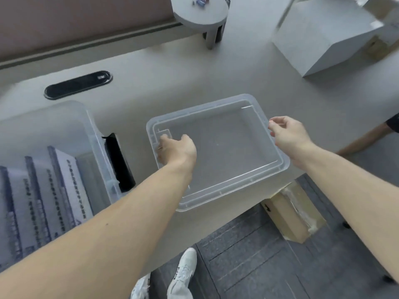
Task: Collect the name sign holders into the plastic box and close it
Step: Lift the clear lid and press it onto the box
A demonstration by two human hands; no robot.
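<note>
Grasping the lid rim is the left hand; right hand grip unclear.

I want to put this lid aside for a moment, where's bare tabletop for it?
Bare tabletop lies beyond the lid, between the black cable slot and the white box. The left is crowded: the plastic box of sign holders sits close beside your left hand.

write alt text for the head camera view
A left hand grips the left edge of a shallow clear plastic lid on a grey table; the right hand is at its right edge. Beside it, a clear plastic box holds upright name sign holders.
</note>
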